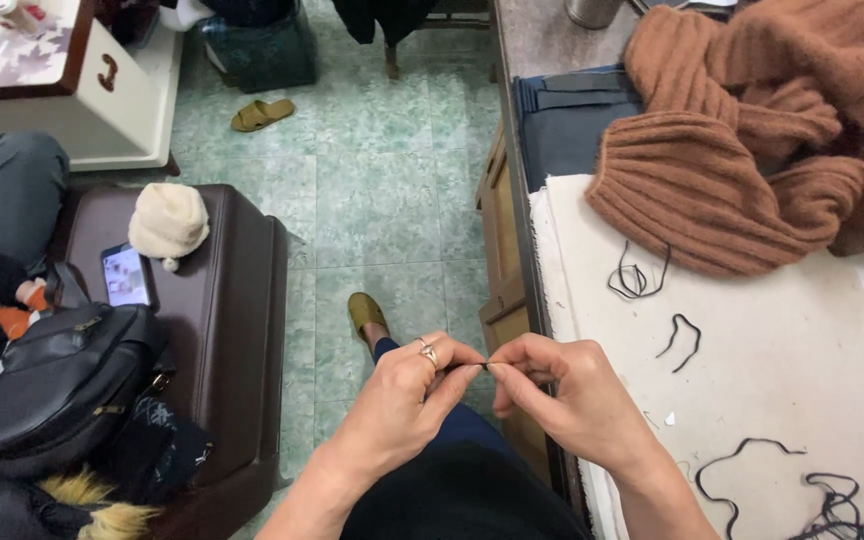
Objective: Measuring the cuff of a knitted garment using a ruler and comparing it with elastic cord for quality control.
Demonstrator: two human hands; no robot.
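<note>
Two hands: left (pixel 407 395), right (pixel 562 395). One ring (pixel 428 351), on the left hand. One brown sweater (pixel 752 140). One navy cloth (pixel 567 120). One cream hat (pixel 169 222). One phone (pixel 125 275). One black bag (pixel 62 385). Two slippers: one far (pixel 262 114), one near (pixel 365 313). Thread scraps on the tabletop (pixel 802 360): four dark bits.

Left hand (pixel 407 390) and right hand (pixel 562 390), fingertips pinched together

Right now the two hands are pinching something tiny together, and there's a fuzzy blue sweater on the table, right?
Not quite. The sweater on the table is brown, not blue, as the head view shows. The left hand and right hand do pinch something tiny together.
</note>
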